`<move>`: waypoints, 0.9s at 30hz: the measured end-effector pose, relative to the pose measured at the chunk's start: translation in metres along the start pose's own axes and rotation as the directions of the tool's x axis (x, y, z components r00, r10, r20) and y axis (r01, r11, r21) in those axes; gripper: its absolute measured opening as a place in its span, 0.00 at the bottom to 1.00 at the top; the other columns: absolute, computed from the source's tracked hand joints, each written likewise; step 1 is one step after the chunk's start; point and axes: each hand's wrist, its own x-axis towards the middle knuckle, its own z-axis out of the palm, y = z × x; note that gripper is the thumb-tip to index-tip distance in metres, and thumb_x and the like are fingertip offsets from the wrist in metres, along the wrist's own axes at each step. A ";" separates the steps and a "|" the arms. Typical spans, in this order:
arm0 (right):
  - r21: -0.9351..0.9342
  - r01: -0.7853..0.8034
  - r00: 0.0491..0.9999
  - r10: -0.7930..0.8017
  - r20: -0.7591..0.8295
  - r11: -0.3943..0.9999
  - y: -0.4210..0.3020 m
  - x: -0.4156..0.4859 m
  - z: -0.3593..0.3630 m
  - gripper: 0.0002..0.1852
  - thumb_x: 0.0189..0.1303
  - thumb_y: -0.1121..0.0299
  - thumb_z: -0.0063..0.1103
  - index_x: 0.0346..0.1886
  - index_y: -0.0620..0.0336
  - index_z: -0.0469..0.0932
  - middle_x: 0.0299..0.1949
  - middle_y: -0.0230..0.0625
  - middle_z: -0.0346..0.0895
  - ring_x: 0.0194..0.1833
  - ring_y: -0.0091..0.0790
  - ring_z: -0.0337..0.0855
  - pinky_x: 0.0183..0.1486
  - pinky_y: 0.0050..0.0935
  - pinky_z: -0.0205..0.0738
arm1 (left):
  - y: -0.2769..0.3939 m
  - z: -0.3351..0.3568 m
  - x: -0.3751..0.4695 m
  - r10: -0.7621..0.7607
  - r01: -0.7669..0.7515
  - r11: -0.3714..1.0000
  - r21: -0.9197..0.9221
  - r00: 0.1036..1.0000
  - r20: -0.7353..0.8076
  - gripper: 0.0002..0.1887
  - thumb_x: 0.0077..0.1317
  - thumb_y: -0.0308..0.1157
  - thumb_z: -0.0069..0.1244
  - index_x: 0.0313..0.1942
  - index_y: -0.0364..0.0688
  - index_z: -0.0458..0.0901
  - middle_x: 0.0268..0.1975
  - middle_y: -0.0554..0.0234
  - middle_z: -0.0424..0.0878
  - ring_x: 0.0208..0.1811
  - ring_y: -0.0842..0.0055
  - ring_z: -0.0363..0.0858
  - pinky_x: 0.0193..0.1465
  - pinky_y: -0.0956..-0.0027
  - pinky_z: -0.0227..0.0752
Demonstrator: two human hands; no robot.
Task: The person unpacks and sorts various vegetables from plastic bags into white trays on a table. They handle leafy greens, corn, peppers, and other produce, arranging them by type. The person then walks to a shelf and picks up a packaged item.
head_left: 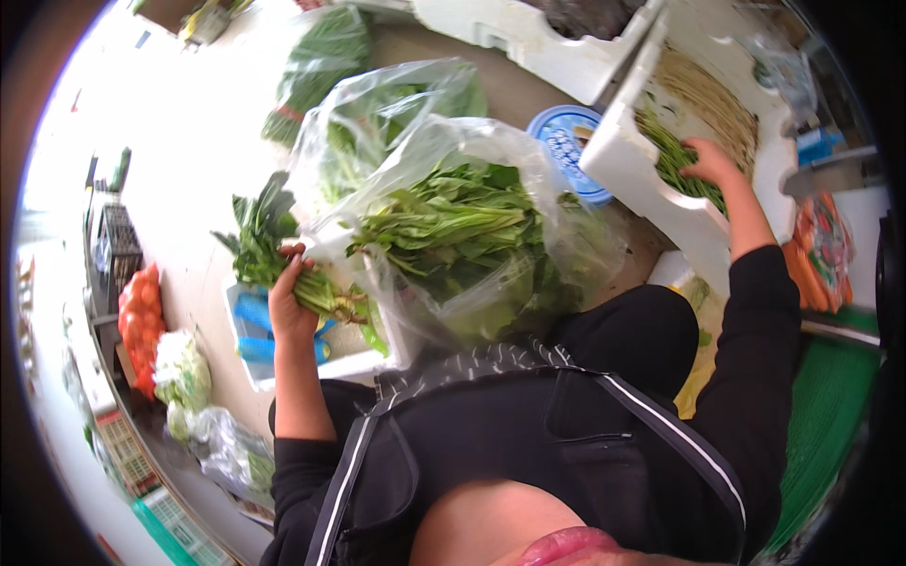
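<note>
My left hand (291,301) grips a bunch of leafy greens (263,244), likely spinach, with its leaves up to the left and its brownish root ends to the right. Below it stands a white foam box (354,366) holding blue-wrapped items (255,322) and a green chilli pepper (374,339). My right hand (710,164) reaches into another white foam box (637,152) and touches a bundle of thin green stems (669,152). Whether its fingers close on any stems is unclear. Before me lies an open clear plastic bag (467,134) full of leafy greens (453,219).
Behind the bag are more bagged greens (396,106) and a blue round lid (570,120). Thin tan stalks (708,92) lie in the right foam box. Bagged carrots (817,255) sit at right; an orange net sack (141,325) and bagged pale vegetables (180,375) at left.
</note>
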 end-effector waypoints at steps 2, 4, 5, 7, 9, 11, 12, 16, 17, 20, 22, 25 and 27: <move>0.140 0.041 0.999 -0.040 -0.012 0.989 -0.001 -0.003 -0.007 0.33 0.45 0.61 0.71 0.57 0.62 0.74 0.55 0.46 0.76 0.57 0.44 0.76 0.60 0.37 0.69 | 0.005 0.002 -0.004 -0.004 0.005 1.000 0.006 1.000 -0.030 0.11 0.64 0.20 0.50 0.46 0.41 0.76 0.46 0.62 0.79 0.40 0.78 0.80 0.46 0.75 0.75; 0.208 0.038 0.998 -0.027 -0.059 0.977 -0.008 -0.007 -0.018 0.32 0.48 0.62 0.69 0.58 0.64 0.73 0.57 0.46 0.76 0.58 0.43 0.75 0.62 0.35 0.67 | 0.011 0.004 -0.005 0.036 -0.036 0.999 0.015 0.999 0.006 0.10 0.64 0.21 0.50 0.46 0.40 0.76 0.46 0.62 0.79 0.39 0.78 0.80 0.45 0.74 0.75; 0.217 0.047 0.995 -0.027 -0.092 0.975 -0.015 -0.010 -0.025 0.31 0.50 0.62 0.68 0.58 0.64 0.73 0.57 0.46 0.75 0.59 0.42 0.75 0.62 0.34 0.66 | 0.013 0.004 -0.006 0.049 -0.049 0.999 0.023 0.999 -0.001 0.10 0.64 0.21 0.50 0.46 0.41 0.77 0.46 0.62 0.79 0.39 0.78 0.80 0.45 0.74 0.75; 0.213 0.095 0.980 -0.053 -0.193 0.972 -0.034 -0.018 -0.047 0.29 0.54 0.63 0.65 0.59 0.63 0.73 0.57 0.45 0.75 0.60 0.41 0.74 0.63 0.34 0.65 | 0.016 0.003 -0.007 0.014 -0.014 1.000 -0.008 0.999 -0.030 0.11 0.64 0.22 0.51 0.46 0.41 0.77 0.46 0.63 0.80 0.39 0.78 0.80 0.45 0.74 0.75; 0.199 0.163 0.947 -0.097 -0.307 0.966 -0.069 -0.022 -0.070 0.25 0.58 0.66 0.62 0.59 0.60 0.74 0.57 0.42 0.76 0.60 0.38 0.74 0.63 0.34 0.65 | 0.018 0.001 -0.010 0.086 -0.085 0.994 0.063 0.996 -0.002 0.12 0.63 0.23 0.52 0.47 0.42 0.77 0.46 0.63 0.80 0.40 0.78 0.80 0.45 0.73 0.74; 0.371 0.342 0.910 -0.205 -0.361 0.863 -0.116 -0.032 -0.087 0.23 0.61 0.68 0.60 0.60 0.59 0.73 0.57 0.39 0.76 0.59 0.35 0.74 0.62 0.33 0.66 | 0.020 0.002 -0.013 0.051 -0.050 0.998 0.047 0.998 -0.027 0.11 0.64 0.23 0.51 0.47 0.42 0.76 0.46 0.63 0.80 0.40 0.78 0.81 0.43 0.73 0.77; 0.471 0.371 0.906 -0.199 -0.374 0.800 -0.142 -0.040 -0.093 0.21 0.62 0.69 0.58 0.60 0.58 0.73 0.57 0.38 0.76 0.58 0.33 0.75 0.61 0.33 0.67 | 0.020 0.003 -0.013 0.034 -0.034 0.999 -0.004 0.999 0.013 0.12 0.63 0.24 0.53 0.47 0.41 0.77 0.46 0.63 0.81 0.41 0.76 0.80 0.45 0.72 0.74; 0.681 0.461 0.866 -0.456 -0.206 0.569 -0.263 -0.075 -0.094 0.22 0.64 0.72 0.57 0.62 0.58 0.71 0.58 0.36 0.75 0.57 0.29 0.74 0.59 0.31 0.68 | 0.019 0.009 -0.015 0.036 -0.032 0.997 -0.066 0.997 0.064 0.12 0.62 0.24 0.54 0.47 0.40 0.76 0.45 0.61 0.81 0.42 0.75 0.80 0.47 0.70 0.74; 0.786 0.426 0.830 -0.540 -0.143 0.447 -0.296 -0.083 -0.085 0.22 0.64 0.72 0.57 0.62 0.57 0.70 0.58 0.36 0.75 0.56 0.29 0.75 0.59 0.31 0.68 | 0.018 0.012 -0.016 0.008 -0.004 0.998 -0.064 0.998 0.059 0.12 0.64 0.25 0.53 0.48 0.41 0.77 0.46 0.61 0.81 0.43 0.76 0.81 0.46 0.72 0.76; 0.791 0.472 0.660 -0.751 -0.024 0.389 -0.381 -0.105 -0.046 0.30 0.61 0.67 0.61 0.67 0.58 0.64 0.61 0.40 0.72 0.61 0.34 0.71 0.64 0.35 0.64 | 0.006 0.024 -0.024 -0.027 0.042 0.994 -0.103 0.989 0.143 0.11 0.65 0.29 0.54 0.47 0.41 0.77 0.44 0.62 0.82 0.43 0.77 0.81 0.45 0.72 0.76; 0.748 0.507 0.596 -0.801 0.054 0.428 -0.422 -0.120 -0.017 0.40 0.58 0.62 0.66 0.71 0.58 0.55 0.66 0.44 0.65 0.65 0.37 0.67 0.67 0.40 0.60 | -0.003 0.033 -0.031 -0.055 0.079 0.989 -0.124 0.981 0.187 0.11 0.67 0.34 0.54 0.46 0.41 0.78 0.42 0.64 0.82 0.41 0.78 0.81 0.43 0.72 0.77; 0.767 0.524 0.503 -0.861 0.073 0.371 -0.469 -0.138 0.021 0.55 0.52 0.55 0.71 0.74 0.63 0.41 0.71 0.50 0.52 0.68 0.42 0.61 0.68 0.42 0.56 | -0.011 0.042 -0.044 -0.091 0.121 0.988 -0.097 0.959 0.268 0.12 0.68 0.37 0.52 0.47 0.41 0.78 0.44 0.66 0.80 0.44 0.80 0.78 0.47 0.72 0.74; 0.798 0.500 0.538 -0.843 0.018 0.336 -0.485 -0.148 0.041 0.60 0.49 0.53 0.73 0.73 0.67 0.36 0.71 0.52 0.49 0.69 0.43 0.59 0.69 0.39 0.55 | -0.013 0.047 -0.049 -0.095 0.109 0.993 -0.050 0.967 0.235 0.12 0.68 0.36 0.52 0.48 0.42 0.79 0.46 0.68 0.79 0.45 0.82 0.76 0.48 0.73 0.71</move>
